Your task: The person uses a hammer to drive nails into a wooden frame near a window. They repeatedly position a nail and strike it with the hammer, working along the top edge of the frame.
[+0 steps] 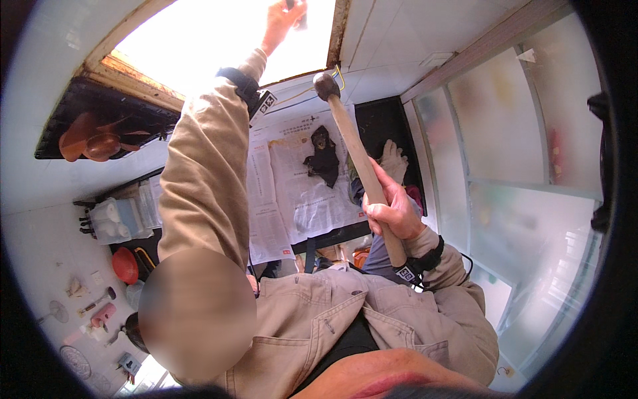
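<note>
My left hand (280, 23) is raised against the bright opening with its rusty-edged frame (339, 36), closed on a small dark object (294, 6) that is washed out by glare. My right hand (395, 209) grips the pale wooden handle (352, 143) of a hammer, held up diagonally. Its dark rounded head (325, 86) is just below the frame. Beneath, newspapers (269, 193) cover a dark surface, with a ragged black cloth (322, 156) lying on them. A pale glove (393, 156) lies behind my right hand.
A dark panel (66, 133) with brown, rounded pieces is at the upper left. Rolled white items (116, 219), a red bowl (125, 265) and hanging utensils (100, 302) line the left side. Frosted glass panels (492, 120) run along the right.
</note>
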Tool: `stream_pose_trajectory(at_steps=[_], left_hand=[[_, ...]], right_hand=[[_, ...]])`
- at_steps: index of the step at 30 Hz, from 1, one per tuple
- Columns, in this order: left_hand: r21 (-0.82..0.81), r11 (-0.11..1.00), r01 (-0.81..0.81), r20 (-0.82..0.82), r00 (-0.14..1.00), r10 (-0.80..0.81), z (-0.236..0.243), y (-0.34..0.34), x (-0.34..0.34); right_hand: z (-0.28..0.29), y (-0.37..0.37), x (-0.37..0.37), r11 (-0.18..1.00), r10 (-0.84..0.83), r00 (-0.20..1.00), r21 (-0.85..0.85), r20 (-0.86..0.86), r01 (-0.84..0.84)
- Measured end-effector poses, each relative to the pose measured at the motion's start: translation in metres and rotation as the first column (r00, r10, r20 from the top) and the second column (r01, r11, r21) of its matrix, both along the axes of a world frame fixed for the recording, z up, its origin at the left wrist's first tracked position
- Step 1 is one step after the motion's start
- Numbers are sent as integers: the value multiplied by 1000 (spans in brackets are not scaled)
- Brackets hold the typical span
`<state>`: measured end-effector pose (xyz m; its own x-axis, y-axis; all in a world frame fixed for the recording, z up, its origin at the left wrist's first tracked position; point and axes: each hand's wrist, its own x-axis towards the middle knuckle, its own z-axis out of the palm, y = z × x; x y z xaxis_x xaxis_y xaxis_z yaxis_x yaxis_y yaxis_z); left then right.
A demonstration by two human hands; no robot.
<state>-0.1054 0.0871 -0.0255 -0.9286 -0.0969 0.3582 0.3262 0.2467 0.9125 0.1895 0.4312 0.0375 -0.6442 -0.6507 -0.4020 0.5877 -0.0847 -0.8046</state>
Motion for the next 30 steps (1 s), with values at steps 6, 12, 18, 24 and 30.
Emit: stream_pose_trajectory(at_steps=[6,12,18,24,30], left_hand=[[-24,1000,5,62,998,-3,-4,-1,3],[-23,999,41,92,995,-39,-7,-4,5],[6,993,118,95,988,-118,1,1,15],[10,995,98,137,986,-98,-16,-6,11],[40,986,161,116,979,-165,-48,-28,-19]], right_hand=[[-6,2,0,1000,4,1000,-29,15,-4],[-8,3,1,1000,18,1000,-18,16,-18],[2,-2,-4,999,34,996,-23,-77,-36],[16,-25,-27,983,54,836,176,-547,51],[37,-54,-81,918,185,461,320,-868,235]])
